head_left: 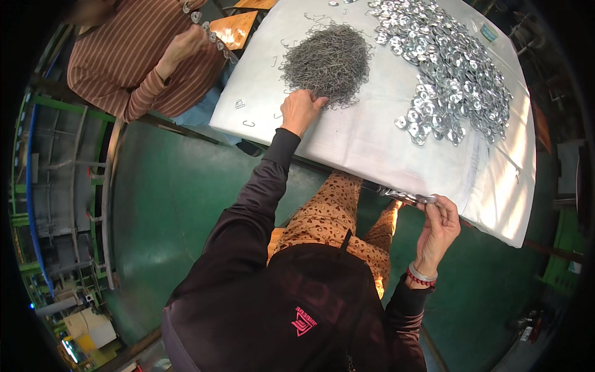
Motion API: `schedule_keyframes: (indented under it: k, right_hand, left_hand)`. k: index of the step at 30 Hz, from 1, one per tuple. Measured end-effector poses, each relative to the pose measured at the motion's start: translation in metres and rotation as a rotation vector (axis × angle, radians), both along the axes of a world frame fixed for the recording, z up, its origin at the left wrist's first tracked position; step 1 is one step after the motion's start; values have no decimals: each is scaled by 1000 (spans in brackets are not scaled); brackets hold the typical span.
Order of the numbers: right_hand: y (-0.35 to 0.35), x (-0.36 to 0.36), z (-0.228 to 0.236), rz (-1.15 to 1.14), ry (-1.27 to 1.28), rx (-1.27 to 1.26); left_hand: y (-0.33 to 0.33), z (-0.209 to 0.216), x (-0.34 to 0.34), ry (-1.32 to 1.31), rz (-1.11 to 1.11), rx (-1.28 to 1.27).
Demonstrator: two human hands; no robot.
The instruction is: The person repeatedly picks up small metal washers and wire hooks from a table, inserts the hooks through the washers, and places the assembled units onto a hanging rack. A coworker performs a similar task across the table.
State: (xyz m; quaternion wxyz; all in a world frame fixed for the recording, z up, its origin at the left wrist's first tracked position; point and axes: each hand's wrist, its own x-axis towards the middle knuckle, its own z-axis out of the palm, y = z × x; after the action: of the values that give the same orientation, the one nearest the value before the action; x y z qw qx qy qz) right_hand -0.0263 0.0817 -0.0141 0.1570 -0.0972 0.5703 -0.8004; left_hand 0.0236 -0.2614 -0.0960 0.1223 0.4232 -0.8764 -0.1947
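Note:
My left hand (300, 112) is at the near-left edge of a heap of thin grey wire hooks (328, 62). Its fingers are curled down and the thumb points toward the heap; the fingertips are hidden, so I cannot see what is between them. At the table's near edge, my right hand (439, 228) pinches a shiny metal plate (426, 199) between thumb and fingers. More shiny pieces (396, 194) trail leftward from it along the edge. A large heap of similar silvery plates with holes (455, 87) lies on the right of the white-covered table (372, 139).
A co-worker in a striped brown top (139, 53) stands at the left, a hand (186, 46) by a hanging string of metal pieces (207, 28). Loose hooks (248, 123) lie near the table's left edge. A small container (488, 32) stands far right. Green floor (180, 186) shows below.

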Motion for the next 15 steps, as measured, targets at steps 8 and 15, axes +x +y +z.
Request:
schedule_keyframes:
  k: [8,15]
  right_hand:
    - [7,-1,5,14,17,12]
    - [18,4,4,-11,-32,63]
  left_hand:
    - [6,-4,9,235,-115,27]
    - [74,34,1,519,-363,823]
